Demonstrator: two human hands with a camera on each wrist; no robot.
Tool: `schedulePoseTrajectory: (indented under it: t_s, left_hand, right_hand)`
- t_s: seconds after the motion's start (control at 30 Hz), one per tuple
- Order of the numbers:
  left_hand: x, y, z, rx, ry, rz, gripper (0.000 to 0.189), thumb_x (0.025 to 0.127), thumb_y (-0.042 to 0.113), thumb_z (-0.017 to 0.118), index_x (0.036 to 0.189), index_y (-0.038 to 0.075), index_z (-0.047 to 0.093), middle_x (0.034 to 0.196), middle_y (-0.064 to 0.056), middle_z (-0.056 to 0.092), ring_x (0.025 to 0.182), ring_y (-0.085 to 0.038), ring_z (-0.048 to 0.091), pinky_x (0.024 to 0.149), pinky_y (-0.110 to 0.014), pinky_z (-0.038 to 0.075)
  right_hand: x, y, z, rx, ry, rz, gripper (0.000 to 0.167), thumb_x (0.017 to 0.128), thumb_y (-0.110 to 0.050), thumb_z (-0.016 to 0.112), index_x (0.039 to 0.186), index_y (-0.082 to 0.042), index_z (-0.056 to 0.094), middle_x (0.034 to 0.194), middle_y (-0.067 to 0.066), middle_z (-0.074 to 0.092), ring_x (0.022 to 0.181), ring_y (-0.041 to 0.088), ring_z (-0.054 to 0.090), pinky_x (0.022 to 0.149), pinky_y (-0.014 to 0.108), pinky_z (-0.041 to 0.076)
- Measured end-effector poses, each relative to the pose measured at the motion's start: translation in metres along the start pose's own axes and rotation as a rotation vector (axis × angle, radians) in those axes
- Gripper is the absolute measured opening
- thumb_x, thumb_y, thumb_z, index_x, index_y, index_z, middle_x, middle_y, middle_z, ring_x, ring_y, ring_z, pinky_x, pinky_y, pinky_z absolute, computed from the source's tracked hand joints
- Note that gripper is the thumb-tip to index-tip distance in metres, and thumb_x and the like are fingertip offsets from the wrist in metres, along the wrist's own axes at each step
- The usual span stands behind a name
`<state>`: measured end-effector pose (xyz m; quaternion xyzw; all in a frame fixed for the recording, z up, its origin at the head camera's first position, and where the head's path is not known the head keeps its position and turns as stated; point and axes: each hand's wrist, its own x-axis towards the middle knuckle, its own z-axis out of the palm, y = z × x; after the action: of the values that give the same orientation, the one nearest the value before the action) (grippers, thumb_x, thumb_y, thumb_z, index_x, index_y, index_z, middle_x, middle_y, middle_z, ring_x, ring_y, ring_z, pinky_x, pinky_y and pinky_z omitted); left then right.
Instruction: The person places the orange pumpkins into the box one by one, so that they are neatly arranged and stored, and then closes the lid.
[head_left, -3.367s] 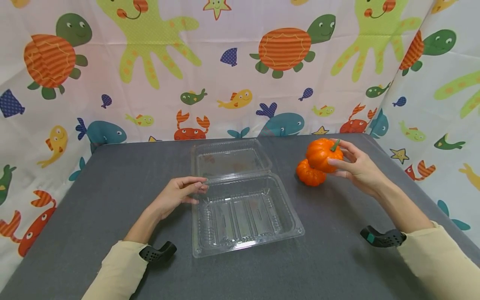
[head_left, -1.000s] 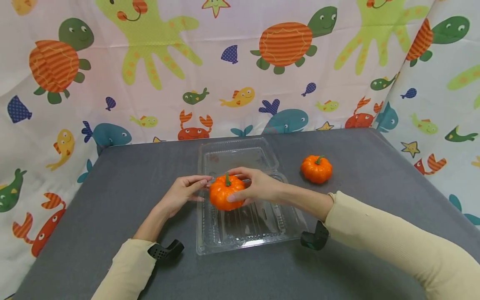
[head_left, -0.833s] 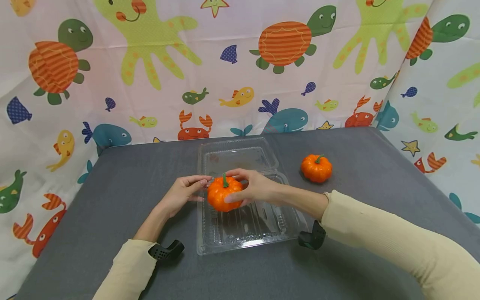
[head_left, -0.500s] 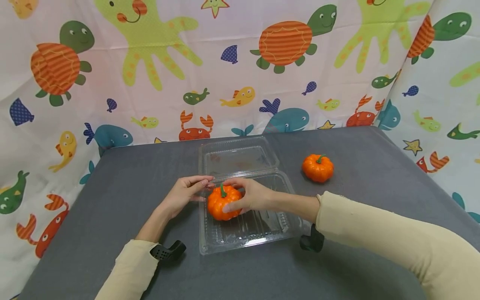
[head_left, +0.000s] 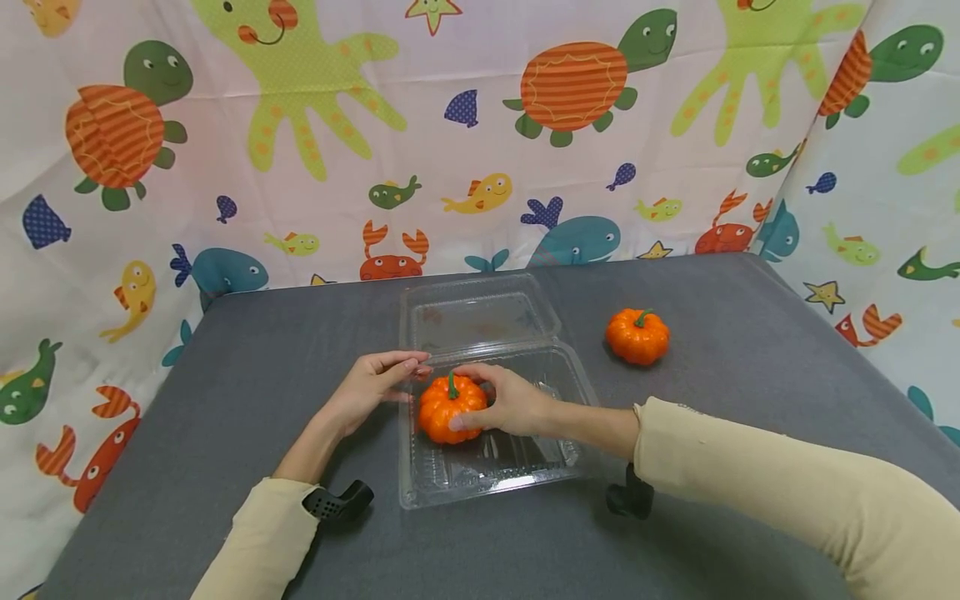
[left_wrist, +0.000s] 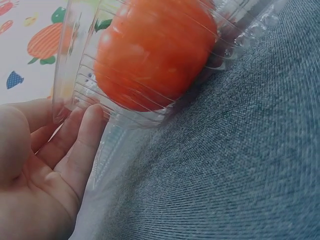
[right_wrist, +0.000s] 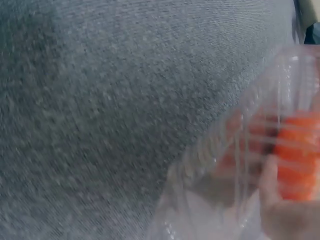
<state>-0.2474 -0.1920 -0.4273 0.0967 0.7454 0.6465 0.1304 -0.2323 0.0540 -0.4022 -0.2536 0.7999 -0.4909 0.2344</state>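
Observation:
An orange pumpkin [head_left: 442, 410] with a green stem sits low in the left part of a clear plastic clamshell container [head_left: 408, 492]. My right hand [head_left: 513, 404] grips that pumpkin from the right, thumb at its front and fingers behind. At the container's left rim, my left hand [head_left: 372, 385] pinches the plastic near the hinge. The left wrist view shows the pumpkin [left_wrist: 155, 55] through the ribbed wall, with the left fingers against the plastic. In the blurred right wrist view, the right hand and pumpkin [right_wrist: 297, 157] show through the container.
The container's lid [head_left: 480, 312] lies folded back behind its base. A second orange pumpkin [head_left: 637, 337] rests on the grey cloth-covered table [head_left: 712, 350] to the right. A curtain [head_left: 450, 150] printed with sea animals hangs behind the table and along its sides.
My right hand has carried one pumpkin from the right side into the container, lowering it over the last second. The left hand has stayed at the rim.

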Motion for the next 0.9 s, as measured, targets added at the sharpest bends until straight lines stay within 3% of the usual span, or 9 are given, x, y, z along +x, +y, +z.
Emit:
schedulePoseTrajectory:
  t_s: [0.17, 0.33, 0.53, 0.77, 0.9]
  left_hand:
    - [-0.0004, -0.0003, 0.0007, -0.007, 0.007, 0.0, 0.04, 0.098, 0.023, 0.055, 0.129, -0.003, 0.057, 0.117, -0.017, 0.063, 0.106, -0.023, 0.061, 0.076, -0.037, 0.055]
    - [0.0002, -0.0009, 0.0003, -0.005, 0.007, 0.003, 0.04, 0.098, 0.023, 0.055, 0.129, -0.004, 0.056, 0.117, -0.017, 0.063, 0.106, -0.023, 0.061, 0.076, -0.037, 0.055]
    - [0.0013, 0.0002, 0.0006, -0.007, 0.003, 0.004, 0.04, 0.098, 0.022, 0.055, 0.129, -0.004, 0.056, 0.117, -0.018, 0.063, 0.105, -0.023, 0.061, 0.077, -0.038, 0.055]
    - [0.0018, -0.0013, -0.0017, -0.005, 0.003, 0.006, 0.041, 0.098, 0.023, 0.056, 0.129, -0.004, 0.056, 0.117, -0.018, 0.063, 0.106, -0.023, 0.061, 0.077, -0.037, 0.055]
    - [0.0008, -0.0029, -0.0017, -0.002, 0.006, -0.002, 0.042, 0.097, 0.024, 0.057, 0.129, -0.003, 0.057, 0.115, -0.015, 0.065, 0.104, -0.021, 0.061, 0.077, -0.037, 0.055]
  right_hand:
    - [0.0004, 0.0037, 0.0016, -0.046, 0.046, -0.057, 0.07, 0.083, -0.023, 0.076, 0.141, -0.004, 0.042, 0.126, 0.01, 0.055, 0.1, 0.025, 0.059, 0.082, 0.032, 0.052]
    - [-0.0016, 0.0053, 0.0013, 0.025, 0.073, 0.001, 0.069, 0.082, -0.023, 0.077, 0.14, -0.008, 0.043, 0.129, 0.013, 0.05, 0.105, 0.028, 0.057, 0.081, 0.033, 0.053]
    - [-0.0045, 0.0074, -0.0035, 0.152, 0.053, 0.037, 0.066, 0.083, -0.016, 0.077, 0.14, -0.009, 0.044, 0.13, 0.016, 0.047, 0.11, 0.034, 0.055, 0.079, 0.036, 0.054]
    - [-0.0049, 0.0089, -0.0065, 0.145, 0.028, 0.011, 0.065, 0.083, -0.012, 0.076, 0.14, -0.007, 0.044, 0.128, 0.017, 0.048, 0.109, 0.034, 0.056, 0.084, 0.036, 0.052]
    - [-0.0055, 0.0093, -0.0071, 0.152, 0.011, 0.042, 0.067, 0.083, -0.013, 0.076, 0.141, -0.009, 0.043, 0.131, 0.016, 0.046, 0.111, 0.034, 0.055, 0.083, 0.036, 0.052]
